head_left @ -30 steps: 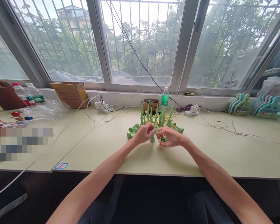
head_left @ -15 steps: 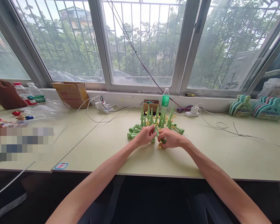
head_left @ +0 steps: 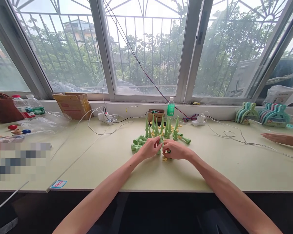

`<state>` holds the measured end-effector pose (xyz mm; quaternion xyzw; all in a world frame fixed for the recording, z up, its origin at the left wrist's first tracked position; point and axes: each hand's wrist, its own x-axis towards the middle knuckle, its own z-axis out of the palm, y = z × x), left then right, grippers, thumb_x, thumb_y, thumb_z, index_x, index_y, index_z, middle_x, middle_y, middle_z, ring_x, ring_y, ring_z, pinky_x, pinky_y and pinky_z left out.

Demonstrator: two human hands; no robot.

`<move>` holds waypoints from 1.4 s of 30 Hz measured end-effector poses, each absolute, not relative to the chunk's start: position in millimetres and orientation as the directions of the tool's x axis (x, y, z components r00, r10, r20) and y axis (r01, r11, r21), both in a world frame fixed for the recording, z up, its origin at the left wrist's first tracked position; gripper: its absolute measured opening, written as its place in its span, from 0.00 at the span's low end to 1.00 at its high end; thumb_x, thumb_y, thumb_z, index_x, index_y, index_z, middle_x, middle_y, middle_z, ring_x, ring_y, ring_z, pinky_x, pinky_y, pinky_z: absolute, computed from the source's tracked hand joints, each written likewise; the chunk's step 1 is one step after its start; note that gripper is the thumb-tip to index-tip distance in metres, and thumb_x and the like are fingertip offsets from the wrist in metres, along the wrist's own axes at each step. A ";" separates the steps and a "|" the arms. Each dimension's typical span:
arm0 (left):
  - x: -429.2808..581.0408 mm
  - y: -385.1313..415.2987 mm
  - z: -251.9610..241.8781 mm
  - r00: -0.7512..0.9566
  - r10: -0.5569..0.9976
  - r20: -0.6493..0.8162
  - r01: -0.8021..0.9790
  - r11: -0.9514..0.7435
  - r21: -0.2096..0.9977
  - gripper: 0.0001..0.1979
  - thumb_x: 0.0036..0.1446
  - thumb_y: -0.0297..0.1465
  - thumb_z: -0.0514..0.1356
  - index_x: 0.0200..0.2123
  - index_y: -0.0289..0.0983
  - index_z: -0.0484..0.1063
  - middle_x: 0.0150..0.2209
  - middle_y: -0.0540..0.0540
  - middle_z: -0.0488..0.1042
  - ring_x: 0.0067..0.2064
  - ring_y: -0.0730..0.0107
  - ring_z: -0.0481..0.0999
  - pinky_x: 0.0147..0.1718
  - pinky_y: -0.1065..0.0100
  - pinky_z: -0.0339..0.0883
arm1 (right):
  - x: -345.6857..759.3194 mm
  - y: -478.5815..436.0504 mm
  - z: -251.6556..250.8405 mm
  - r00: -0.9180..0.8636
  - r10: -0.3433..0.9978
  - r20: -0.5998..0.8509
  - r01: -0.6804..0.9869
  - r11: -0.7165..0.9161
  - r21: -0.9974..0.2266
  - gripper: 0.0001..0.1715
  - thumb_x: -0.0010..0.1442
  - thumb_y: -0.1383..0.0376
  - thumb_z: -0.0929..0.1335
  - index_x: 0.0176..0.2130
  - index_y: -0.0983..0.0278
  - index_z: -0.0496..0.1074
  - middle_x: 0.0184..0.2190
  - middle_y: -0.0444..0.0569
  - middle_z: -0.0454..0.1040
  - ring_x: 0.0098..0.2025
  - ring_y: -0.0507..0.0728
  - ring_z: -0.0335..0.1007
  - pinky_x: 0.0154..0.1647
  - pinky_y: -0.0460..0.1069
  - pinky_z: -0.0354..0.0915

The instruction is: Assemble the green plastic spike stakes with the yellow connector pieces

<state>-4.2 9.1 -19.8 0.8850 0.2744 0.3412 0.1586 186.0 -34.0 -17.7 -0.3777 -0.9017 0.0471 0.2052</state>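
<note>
Several green plant watering spikes with yellow valves stand upright in a cluster (head_left: 156, 127) in front of me. More green spikes (head_left: 138, 140) lie on their sides to the left of it. My left hand (head_left: 150, 147) is closed with its fingers round an upright green watering spike (head_left: 161, 142) at the near side of the cluster. Just to the right, my right hand (head_left: 177, 149) is curled, its fingertips close to that spike. A bit of green shows between its fingers, too hidden to name. Below the right fingers lies a small yellow piece (head_left: 164, 159).
Behind the cluster stand a green-labelled bottle (head_left: 170, 108) and a small cardboard box (head_left: 155, 115). White cables (head_left: 239, 136) cross the table (head_left: 107, 175) on the right. Another person's hand (head_left: 280, 139) reaches in at the right edge, near stacked pastel plastic items (head_left: 274, 114).
The view has tilted up slightly. Another person's hand has appeared at the right edge. My hands stay by the same spike, the right hand slightly nearer to it.
</note>
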 end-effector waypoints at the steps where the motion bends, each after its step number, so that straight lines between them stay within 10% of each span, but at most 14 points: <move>1: -4.4 9.0 -19.8 0.618 0.597 0.512 0.381 -0.797 0.468 0.13 0.59 0.34 0.54 0.25 0.37 0.55 0.21 0.55 0.59 0.23 0.77 0.55 0.24 0.72 0.51 | 185.0 -34.1 -17.7 -0.624 0.701 0.346 0.659 0.710 -0.249 0.07 0.52 0.74 0.68 0.26 0.64 0.73 0.29 0.47 0.72 0.35 0.54 0.66 0.39 0.48 0.63; 21: -1.1 14.7 -18.1 0.394 0.774 0.495 0.249 -0.609 0.753 0.14 0.60 0.41 0.55 0.29 0.37 0.62 0.22 0.52 0.65 0.21 0.77 0.61 0.21 0.72 0.55 | 185.2 -30.4 -11.4 -0.311 0.731 0.607 0.583 0.652 -0.485 0.08 0.67 0.64 0.59 0.36 0.63 0.63 0.38 0.49 0.65 0.36 0.53 0.65 0.40 0.49 0.63; 42: -0.9 9.2 -15.6 0.393 0.772 0.500 0.284 -0.619 0.732 0.19 0.59 0.45 0.55 0.25 0.38 0.58 0.20 0.53 0.65 0.21 0.76 0.65 0.21 0.72 0.58 | 179.2 -32.2 -13.6 -0.313 0.722 0.617 0.564 0.664 -0.491 0.11 0.64 0.65 0.64 0.32 0.65 0.73 0.30 0.48 0.71 0.30 0.52 0.64 0.31 0.47 0.61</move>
